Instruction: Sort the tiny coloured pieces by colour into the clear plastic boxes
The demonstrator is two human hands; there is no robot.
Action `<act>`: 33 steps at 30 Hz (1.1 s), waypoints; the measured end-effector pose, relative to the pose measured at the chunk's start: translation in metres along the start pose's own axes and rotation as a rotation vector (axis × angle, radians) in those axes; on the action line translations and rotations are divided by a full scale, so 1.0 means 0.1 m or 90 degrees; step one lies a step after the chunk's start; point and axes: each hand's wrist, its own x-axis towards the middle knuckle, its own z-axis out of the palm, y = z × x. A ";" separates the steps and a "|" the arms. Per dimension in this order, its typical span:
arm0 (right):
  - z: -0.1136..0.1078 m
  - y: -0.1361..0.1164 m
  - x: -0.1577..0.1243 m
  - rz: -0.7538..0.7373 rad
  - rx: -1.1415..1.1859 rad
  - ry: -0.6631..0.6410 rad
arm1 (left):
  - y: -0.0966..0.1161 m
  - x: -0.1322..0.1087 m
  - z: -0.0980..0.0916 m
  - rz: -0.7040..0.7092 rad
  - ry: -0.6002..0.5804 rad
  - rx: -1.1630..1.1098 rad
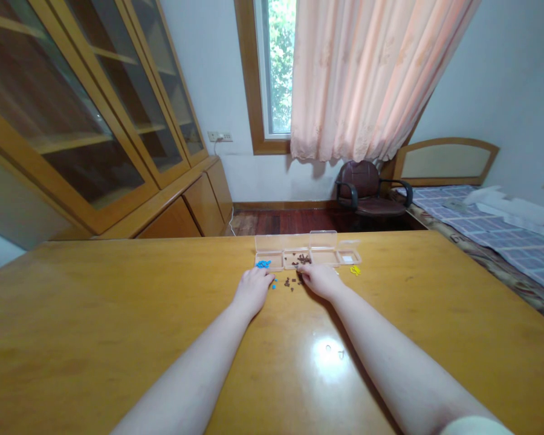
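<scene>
My left hand (pixel 254 289) rests on the table with its fingers curled together, in front of a clear plastic box holding small blue pieces (pixel 263 264). A few loose blue bits (pixel 274 287) lie beside its thumb; whatever the fingers hold is hidden. My right hand (pixel 320 280) is closed at the front edge of the clear boxes, its fingertips pinched at small dark brown pieces. More brown pieces (pixel 287 282) lie on the table between my hands, and others (pixel 304 258) sit in the second clear box (pixel 290 256).
Further right are a wide clear box (pixel 325 258) and a small one (pixel 348 258) containing something white, all with raised lids. Yellow pieces (pixel 355 270) lie before the small box. Beyond the wooden table (pixel 163 314) stand an office chair (pixel 365 187), a bed (pixel 453 208) and a glass-fronted cabinet (pixel 158 181).
</scene>
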 end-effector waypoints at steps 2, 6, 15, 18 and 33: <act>0.00 0.00 0.00 0.001 -0.003 -0.002 | -0.01 0.00 -0.02 -0.002 0.008 0.008; 0.02 0.03 0.02 0.002 -0.002 0.007 | 0.00 0.01 -0.05 -0.005 0.017 0.020; 0.04 0.02 0.05 0.006 -0.022 0.014 | 0.05 0.01 -0.08 0.007 0.008 0.044; 0.05 0.00 0.05 0.006 -0.046 0.018 | 0.06 0.02 -0.09 -0.007 -0.015 0.035; 0.15 0.15 0.11 0.087 0.064 0.209 | 0.05 0.04 -0.05 -0.033 -0.035 0.024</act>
